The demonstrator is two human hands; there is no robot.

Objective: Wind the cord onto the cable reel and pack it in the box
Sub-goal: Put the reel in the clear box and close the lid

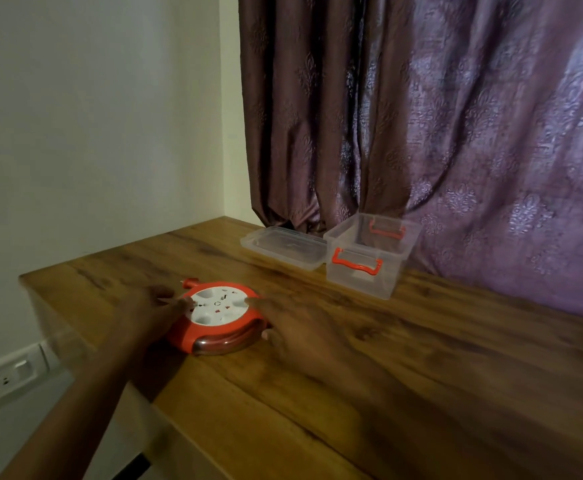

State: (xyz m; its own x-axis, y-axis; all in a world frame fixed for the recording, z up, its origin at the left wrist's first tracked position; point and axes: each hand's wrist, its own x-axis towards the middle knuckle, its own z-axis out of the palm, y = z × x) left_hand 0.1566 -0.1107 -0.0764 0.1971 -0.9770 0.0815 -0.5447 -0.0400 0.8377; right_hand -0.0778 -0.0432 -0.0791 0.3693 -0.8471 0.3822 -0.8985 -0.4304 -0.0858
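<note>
The cable reel [218,315] lies flat on the wooden table [404,375], near its left edge, white socket face up. My left hand [160,311] reaches in from the left with fingertips at the reel's rim; my right hand [295,332] comes alongside its right flank. Both are blurred, so I cannot tell whether my fingers are spread, together or gripping anything. No loose cord shows outside the reel, so I judge the winding done or nearly so.

I expect the reel to be hard plastic, rigid, moderately heavy with cord inside, and smooth enough to slip. I judge the safest hold is across the red rim from both sides, not on the small knob at its far-left edge.

The clear box [369,258] with red handles stands open far to the right, against the curtain [456,116], and looks empty. Its lid [285,245] lies flat just left of it.
</note>
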